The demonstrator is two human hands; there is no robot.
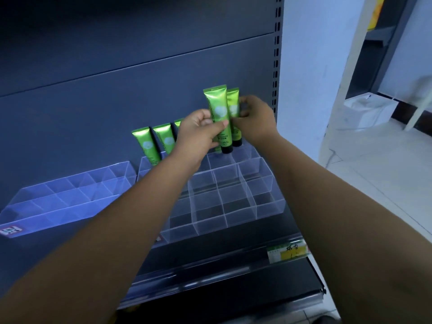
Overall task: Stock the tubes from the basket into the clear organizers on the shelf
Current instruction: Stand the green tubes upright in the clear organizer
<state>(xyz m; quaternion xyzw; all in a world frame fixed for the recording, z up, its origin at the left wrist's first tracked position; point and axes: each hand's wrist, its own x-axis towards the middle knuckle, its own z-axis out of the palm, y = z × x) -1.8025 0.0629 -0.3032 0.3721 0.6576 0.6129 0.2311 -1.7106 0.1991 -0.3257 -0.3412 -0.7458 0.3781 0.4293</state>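
1. The left hand (pixel 198 136) grasps the front tube (pixel 216 106) round its lower half. The thumb lies across the printed face and the fingers are curled behind.
2. The right hand (pixel 256 120) pinches the rear tube (pixel 233 101) from the side, with its fingertips on the tube's edge. This tube sits directly behind the front tube and is partly covered by it.
3. Both held tubes are green and upright, crimped end up and black cap down. Their caps hang over the back row of the gridded organizer (pixel 268 206), near its back right corner. I cannot tell whether either cap has entered a compartment.
4. Three standing tubes (pixel 165 140) occupy the same back row toward the organizer's back left corner. They stand cap down and lean slightly left. The left hand covers most of the third.
5. The gridded organizer stands toward the right end of the shelf (pixel 233 249), its tiers stepping down toward the shelf's front edge.
6. A long organizer (pixel 46 218) lies just beside it on the left, with a sticker (pixel 10 231) at its front left corner.
7. A price label (pixel 286 252) is fixed to the shelf's front edge near the right end.
8. A slotted upright (pixel 278 54) rises at the shelf's back right corner.
9. A white box (pixel 369 111) sits on the floor beyond the shelf's right end.
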